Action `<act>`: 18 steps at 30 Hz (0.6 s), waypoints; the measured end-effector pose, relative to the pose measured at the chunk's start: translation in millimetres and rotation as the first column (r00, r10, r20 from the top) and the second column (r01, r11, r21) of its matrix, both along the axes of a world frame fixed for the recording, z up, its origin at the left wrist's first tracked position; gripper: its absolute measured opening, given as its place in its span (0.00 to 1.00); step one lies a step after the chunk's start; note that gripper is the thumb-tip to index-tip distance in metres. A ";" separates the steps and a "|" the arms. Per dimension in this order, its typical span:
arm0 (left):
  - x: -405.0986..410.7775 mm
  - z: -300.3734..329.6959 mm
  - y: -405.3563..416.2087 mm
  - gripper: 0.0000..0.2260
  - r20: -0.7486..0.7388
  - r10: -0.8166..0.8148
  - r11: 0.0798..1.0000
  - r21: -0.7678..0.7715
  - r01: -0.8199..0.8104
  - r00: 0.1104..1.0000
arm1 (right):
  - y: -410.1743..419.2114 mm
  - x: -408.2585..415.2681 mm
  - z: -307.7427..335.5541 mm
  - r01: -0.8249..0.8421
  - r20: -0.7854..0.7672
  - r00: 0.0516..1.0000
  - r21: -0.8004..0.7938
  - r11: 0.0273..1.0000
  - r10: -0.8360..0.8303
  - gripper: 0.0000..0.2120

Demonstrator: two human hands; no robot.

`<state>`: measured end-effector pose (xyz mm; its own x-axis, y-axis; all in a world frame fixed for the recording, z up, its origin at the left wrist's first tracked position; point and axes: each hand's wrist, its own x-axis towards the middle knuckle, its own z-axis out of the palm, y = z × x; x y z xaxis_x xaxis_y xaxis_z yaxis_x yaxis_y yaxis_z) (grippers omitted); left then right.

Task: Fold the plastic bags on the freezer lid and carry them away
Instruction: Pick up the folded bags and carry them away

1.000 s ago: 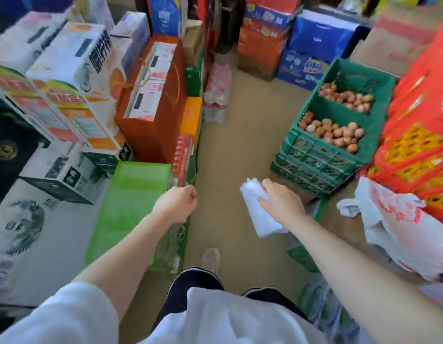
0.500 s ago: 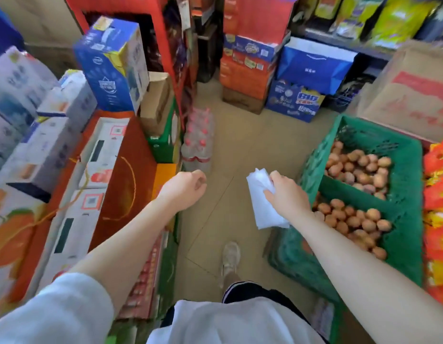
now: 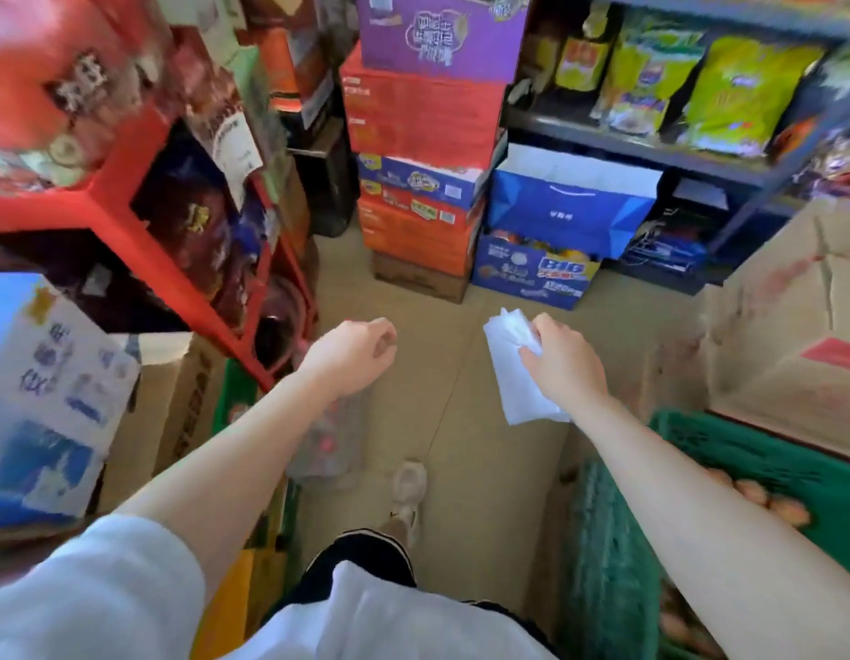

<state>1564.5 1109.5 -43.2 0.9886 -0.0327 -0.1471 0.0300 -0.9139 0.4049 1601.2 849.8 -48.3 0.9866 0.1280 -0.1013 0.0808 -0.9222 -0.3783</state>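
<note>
My right hand grips a folded white plastic bag, a flat oblong held out in front of me over the tan floor. The bag sticks out above and below my fingers. My left hand is curled into a loose fist with nothing in it, level with the right hand and to its left. The freezer lid is out of view.
A narrow tan floor aisle runs ahead. A red shelf rack and boxes crowd the left. Stacked cartons and a blue bag block the far end. A green egg crate and a cardboard box stand right.
I have walked forward along the aisle; the egg crate has slid from ahead to my lower right and the stacked cartons are closer. Both hands keep the same pose, the bag still in the right.
</note>
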 end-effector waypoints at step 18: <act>516.2 -3.4 -99.8 0.10 -0.082 -0.198 0.980 -0.001 0.198 0.977 | -96.1 479.0 -4.5 0.274 -0.045 0.962 0.222 0.936 -0.271 0.04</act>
<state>2080.7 1009.7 -46.6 0.9473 -0.2253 -0.2278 -0.1191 -0.9077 0.4023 2080.1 753.7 -52.8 0.9855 -0.1248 -0.1148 -0.1684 -0.7995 -0.5766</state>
